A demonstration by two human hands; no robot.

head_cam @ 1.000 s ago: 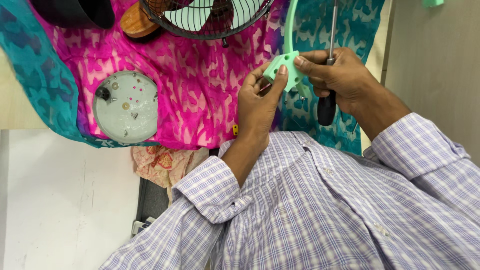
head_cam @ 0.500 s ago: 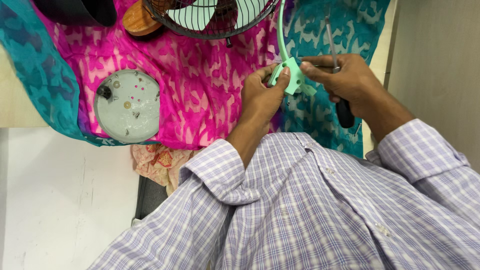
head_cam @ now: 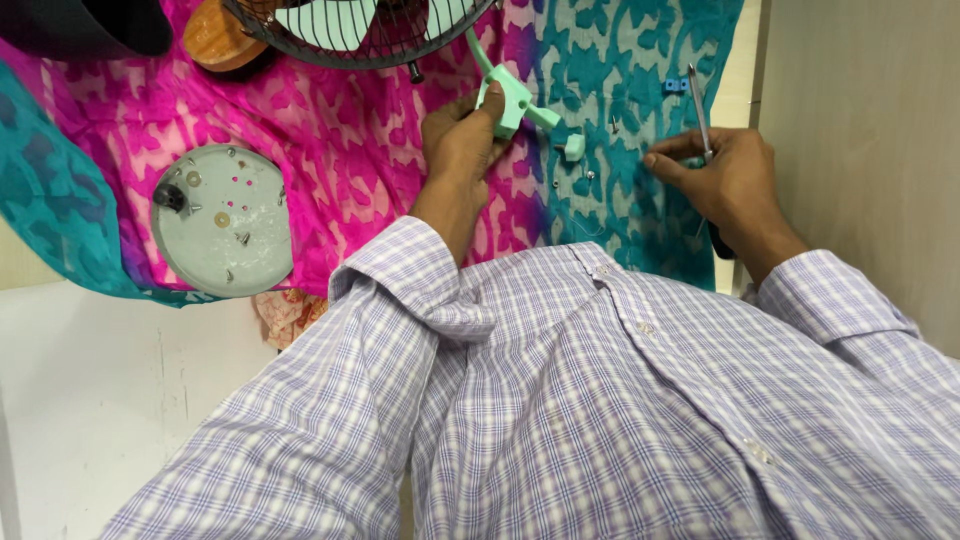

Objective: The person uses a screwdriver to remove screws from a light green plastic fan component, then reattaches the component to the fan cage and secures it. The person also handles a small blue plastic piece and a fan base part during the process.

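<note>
The left hand [head_cam: 462,140] grips a mint green bracket [head_cam: 503,100], its stem running far-left. The right hand [head_cam: 725,175] pinches a screwdriver [head_cam: 700,115], tip pointing far.

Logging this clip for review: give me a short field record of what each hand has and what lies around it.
left hand: grips a mint-green plastic bracket on a curved green arm
right hand: holds a metal-shafted screwdriver, fingertips down on the cloth
between hands: small mint-green plastic piece, loose screws
surface: pink and teal patterned cloth
nearby: round grey base plate, dark wire fan grille, small blue block
</note>
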